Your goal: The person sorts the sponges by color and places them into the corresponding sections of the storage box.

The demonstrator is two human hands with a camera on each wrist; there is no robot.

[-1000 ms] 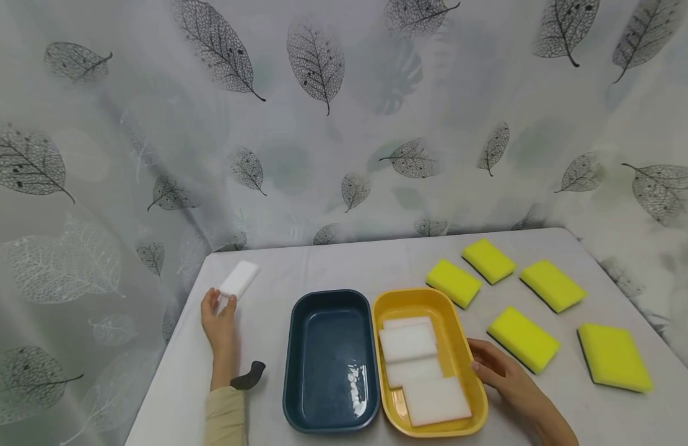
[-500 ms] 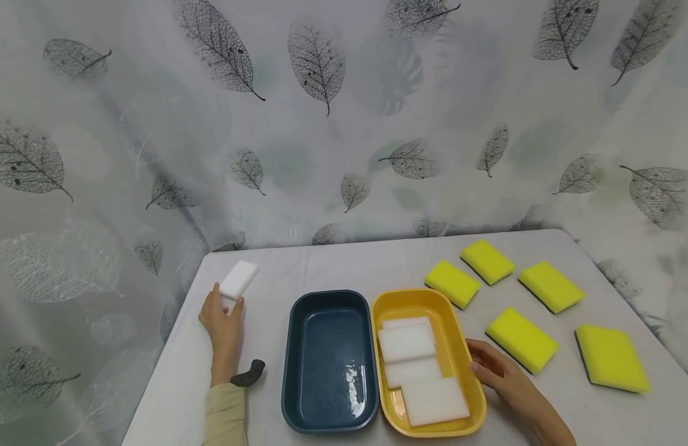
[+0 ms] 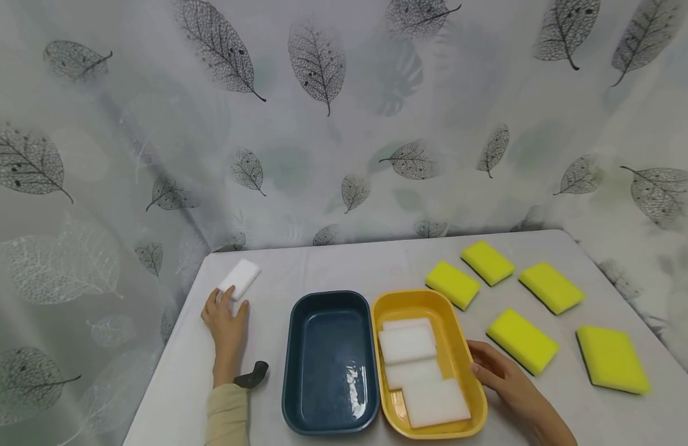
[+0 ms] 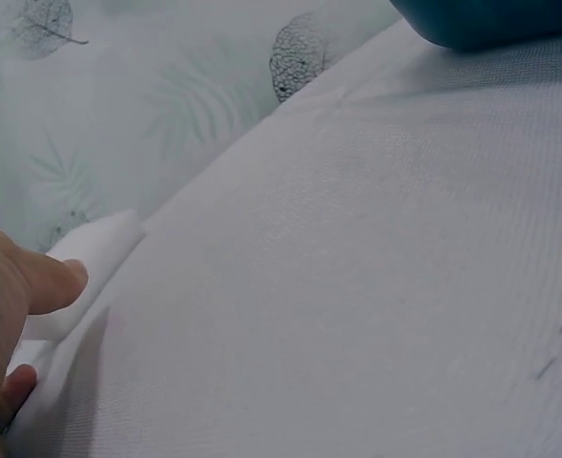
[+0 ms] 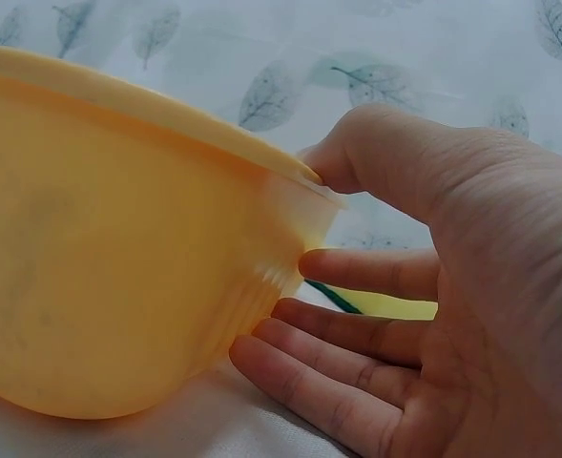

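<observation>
At the table's far left lies a white sponge block (image 3: 241, 279). My left hand (image 3: 225, 322) is at its near end, one fingertip touching the edge and the thumb held apart. Part of that hand (image 4: 13, 305) shows beside the block in the left wrist view. On the right, my right hand (image 3: 502, 375) holds the side of a yellow tray (image 3: 473, 396). The right wrist view shows its thumb (image 5: 357, 157) on the rim and its fingers (image 5: 328, 377) against the outer wall. Several white sponge blocks (image 3: 435, 402) overlap inside this tray.
A dark blue tray (image 3: 330, 427) stands directly left of the yellow one, with nothing inside. Several yellow scouring sponges (image 3: 523, 341) with dark undersides are spread to the right. A leaf-patterned curtain (image 3: 344, 130) hangs behind the table (image 3: 344, 266).
My left hand's fingers have shifted slightly at the white block's near end, and its thumb has come away from the block. My right hand stays on the yellow tray.
</observation>
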